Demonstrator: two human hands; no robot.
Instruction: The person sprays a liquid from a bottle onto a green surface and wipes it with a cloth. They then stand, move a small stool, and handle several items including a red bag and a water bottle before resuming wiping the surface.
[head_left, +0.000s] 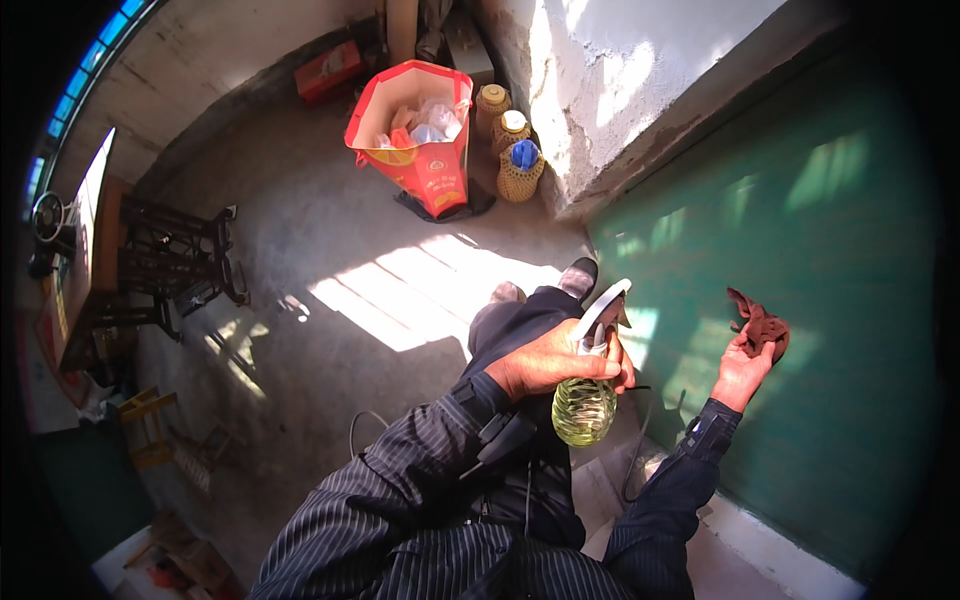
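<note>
My left hand (551, 360) is closed around the neck of a spray bottle (585, 411), which has a white trigger head and a ribbed, greenish see-through body. The bottle is held over my lap, its head pointing away from me. Off to the right, my right hand (741, 373) pinches a crumpled reddish-brown cloth (766, 330) between thumb and fingers, in front of a green painted surface (757, 225). Whether the cloth touches that surface cannot be told. The fingers behind the cloth are partly hidden.
A red paper bag (442, 176) holding plastic bags stands ahead, beside several jars in woven covers (519, 176). A whitewashed wall corner (577, 169) meets the green surface. At the left are a treadle sewing machine table (109, 232) and a small yellow stool (146, 424). A thin cable (640, 450) hangs near my right forearm.
</note>
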